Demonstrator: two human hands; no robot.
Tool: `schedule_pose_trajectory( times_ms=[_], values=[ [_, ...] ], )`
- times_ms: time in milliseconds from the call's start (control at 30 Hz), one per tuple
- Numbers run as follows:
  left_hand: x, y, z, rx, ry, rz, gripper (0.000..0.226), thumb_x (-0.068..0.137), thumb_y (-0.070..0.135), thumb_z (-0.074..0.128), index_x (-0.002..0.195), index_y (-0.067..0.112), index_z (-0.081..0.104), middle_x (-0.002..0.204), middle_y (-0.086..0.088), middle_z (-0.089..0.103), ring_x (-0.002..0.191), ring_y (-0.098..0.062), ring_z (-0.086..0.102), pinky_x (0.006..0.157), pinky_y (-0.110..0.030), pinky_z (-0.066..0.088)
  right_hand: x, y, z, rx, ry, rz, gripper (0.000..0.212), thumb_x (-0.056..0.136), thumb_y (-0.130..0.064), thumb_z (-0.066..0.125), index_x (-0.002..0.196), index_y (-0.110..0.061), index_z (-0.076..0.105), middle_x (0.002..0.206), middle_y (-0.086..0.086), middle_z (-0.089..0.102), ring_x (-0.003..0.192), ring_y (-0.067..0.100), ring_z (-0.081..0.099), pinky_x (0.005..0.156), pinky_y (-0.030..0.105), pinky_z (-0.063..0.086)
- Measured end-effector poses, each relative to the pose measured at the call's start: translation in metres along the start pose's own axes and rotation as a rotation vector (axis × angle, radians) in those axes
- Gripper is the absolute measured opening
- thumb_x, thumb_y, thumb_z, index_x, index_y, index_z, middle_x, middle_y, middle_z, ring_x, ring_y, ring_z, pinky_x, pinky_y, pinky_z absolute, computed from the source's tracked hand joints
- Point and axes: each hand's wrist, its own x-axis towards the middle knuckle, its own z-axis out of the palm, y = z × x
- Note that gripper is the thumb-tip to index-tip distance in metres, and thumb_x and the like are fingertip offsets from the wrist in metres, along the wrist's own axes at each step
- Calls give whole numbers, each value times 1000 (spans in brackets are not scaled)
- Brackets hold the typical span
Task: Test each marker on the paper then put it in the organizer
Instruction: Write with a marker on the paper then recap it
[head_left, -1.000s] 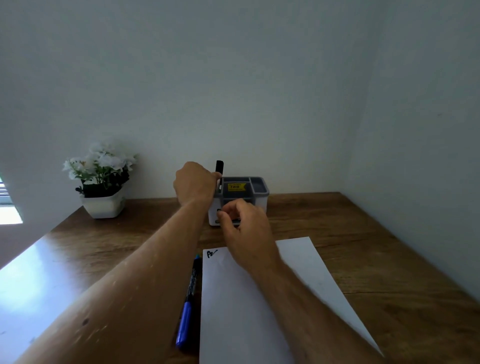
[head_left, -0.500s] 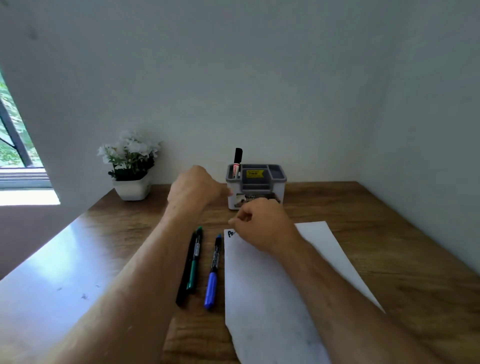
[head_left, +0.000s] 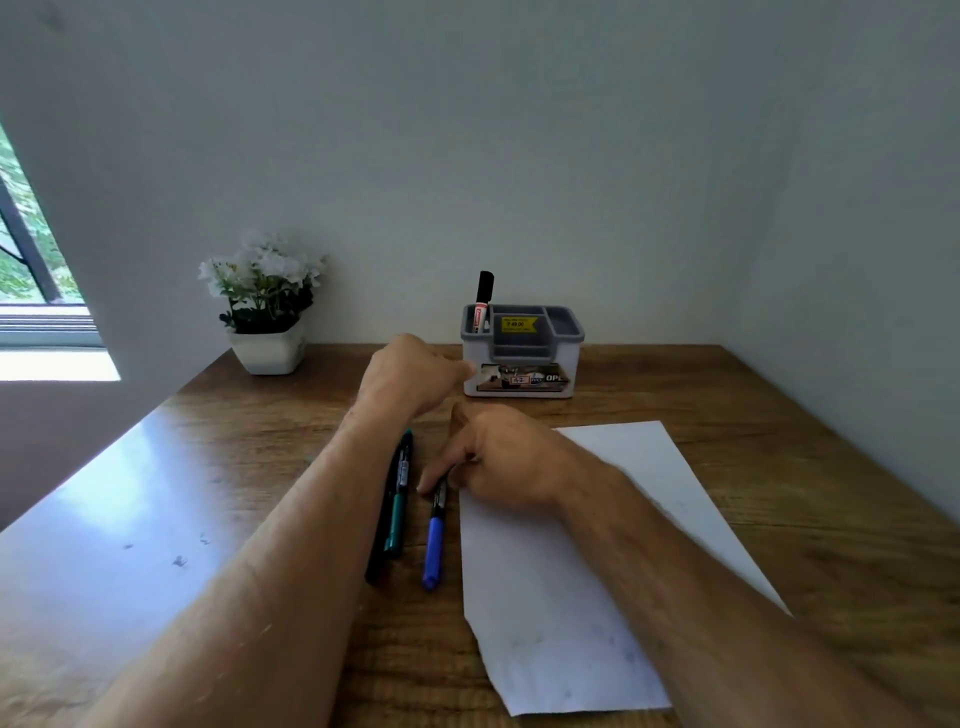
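Both bare forearms reach from the near edge toward the far side, converging near the middle. The left hand (head_left: 410, 374) is farther out, seen from the back, its fingers curled loosely under and holding nothing visible; the knuckles point right. The right hand (head_left: 498, 462) sits nearer and slightly right of it, palm down, with the wrist angled left. Its fingers (head_left: 441, 475) curl down and leftward, the tips low at the tabletop. Whether they grip anything cannot be told. The 2 hands are close but apart.
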Motion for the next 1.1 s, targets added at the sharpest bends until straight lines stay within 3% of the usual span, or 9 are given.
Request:
schedule_pose_trajectory(
  times_ms=[133,300,467,633,733,833,900,1000,1100],
  values=[
    [-5,4,-1,-8,8,12,35,83,48,71,87,13,74,88,-5,69,78,-19,62,61,-27,42,2,1,6,117,57,30,25,86,-8,69,88,-32,75,109,-9,50,99,11,54,88,33,52],
    [-8,6,-2,-59,37,57,40,85,48,69,86,8,74,85,-6,71,70,-13,59,62,-27,47,0,-1,3,112,11,33,22,87,-11,70,98,-30,76,111,-9,46,104,9,48,79,15,39],
    [-10,5,1,-87,27,67,42,85,44,69,96,4,74,82,-6,68,65,-14,55,59,-23,45,-1,-2,5,115,14,12,19,88,-15,69,99,-28,77,110,-11,44,100,5,48,76,11,39],
    [-7,3,-1,-138,-7,60,39,84,50,67,84,12,75,80,-7,74,76,-20,69,73,-34,56,-1,1,6,305,162,-16,22,88,-6,66,93,-27,72,116,-11,46,107,3,49,88,15,46],
    [-6,2,-2,-171,-16,51,40,84,51,67,83,12,75,79,-9,74,71,-21,69,74,-36,57,-3,6,4,387,225,-25,29,89,-5,65,91,-33,68,107,-14,45,100,-1,49,84,11,43],
    [-5,2,-3,-160,-28,71,41,87,48,66,81,8,74,76,-13,72,65,-19,64,71,-35,57,-4,13,3,521,354,-24,31,91,-6,62,92,-36,64,108,-4,53,97,15,56,87,27,50],
    [-4,4,-4,-181,0,81,37,90,43,64,72,11,68,67,-9,66,68,-20,61,69,-34,53,-5,14,0,633,449,-1,23,94,-7,59,97,-30,64,106,-1,58,95,17,58,88,33,52],
    [-7,9,-7,-421,74,126,33,95,39,58,73,17,68,62,3,58,59,-13,52,56,-26,44,-6,15,-6,787,573,51,12,98,-12,54,102,-18,64,99,10,65,90,24,61,86,33,54],
    [-14,15,-10,-905,-49,205,33,103,31,47,94,15,74,71,3,67,56,-6,55,54,-22,44,-6,17,-10,824,693,145,14,100,-16,51,101,-13,64,93,11,68,85,23,66,79,31,56]
  ],
)
